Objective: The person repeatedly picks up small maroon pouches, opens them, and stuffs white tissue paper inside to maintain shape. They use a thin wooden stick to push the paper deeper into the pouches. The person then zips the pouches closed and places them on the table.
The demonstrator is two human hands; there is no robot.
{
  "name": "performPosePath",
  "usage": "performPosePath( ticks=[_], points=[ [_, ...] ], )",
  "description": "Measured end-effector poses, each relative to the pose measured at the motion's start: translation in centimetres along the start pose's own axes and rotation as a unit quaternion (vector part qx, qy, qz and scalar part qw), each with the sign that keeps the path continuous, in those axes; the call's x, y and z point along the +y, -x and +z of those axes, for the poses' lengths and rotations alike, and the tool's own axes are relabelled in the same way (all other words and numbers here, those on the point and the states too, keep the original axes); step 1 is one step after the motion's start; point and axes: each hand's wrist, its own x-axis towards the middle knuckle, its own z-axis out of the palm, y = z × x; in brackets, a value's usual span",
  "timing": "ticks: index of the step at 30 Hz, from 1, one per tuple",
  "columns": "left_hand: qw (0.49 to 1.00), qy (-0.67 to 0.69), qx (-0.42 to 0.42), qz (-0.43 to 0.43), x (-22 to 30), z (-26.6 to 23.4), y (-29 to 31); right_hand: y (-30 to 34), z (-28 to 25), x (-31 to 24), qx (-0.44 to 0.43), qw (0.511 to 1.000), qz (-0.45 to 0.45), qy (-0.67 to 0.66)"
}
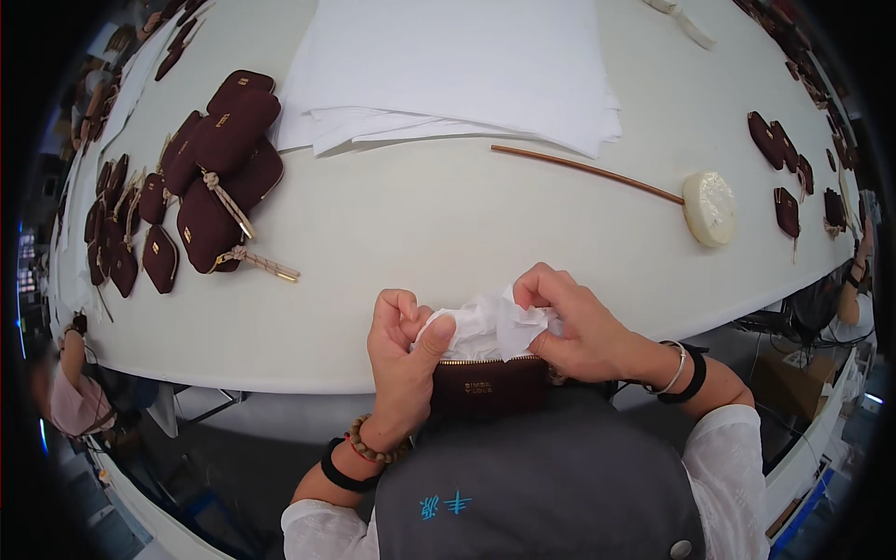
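Toward five o'clock from the centre of view, a maroon zip pouch [490,385] is opening upward between the near edge of the white table [392,243] and the person's grey apron [532,476], and crumpled white tissue paper [476,329] is bulging out of its mouth! Over at four o'clock, the right hand [583,327] is working the tissue, thumb and forefinger clamping on its right side. At seven o'clock, the left hand [401,341] is laying its thumb over the tissue's left edge, the other fingers curling in; whether they're closing on tissue or pouch, I cannot tell.

Up at ten o'clock, a heap of maroon pouches [233,135] is piling high, knotted cord pulls [224,201] trailing off it, and smaller pouches [161,259] are crowding in toward nine. A stack of white paper sheets [448,65] is filling twelve. Toward two o'clock, a thin brown stick [588,173] is slanting down, its lower end meeting a round cream-coloured disc [709,209], with more pouches [787,211] lying farther out.
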Motion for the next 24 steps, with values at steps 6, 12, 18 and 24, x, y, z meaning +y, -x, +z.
performPosePath(
  ticks=[6,12,18,24],
  points=[
    [0.898,-0.416,-0.102,0.101,1.2,-2.0,0.9,0.7,-0.6,0.3,0.016,0.987,0.111,-0.115],
    [0.825,-0.515,-0.171,0.158,0.8,-3.0,1.3,1.0,-0.2,-0.1,-0.071,0.971,-0.142,0.180],
    [0.959,-0.179,-0.212,0.063,0.5,-1.8,2.0,1.2,-0.7,-1.1,-0.125,0.956,-0.191,0.184],
    [0.794,-0.368,-0.212,0.435,3.1,0.3,0.2,1.6,-1.3,-2.7,-0.023,0.982,-0.184,0.029]
  ],
)
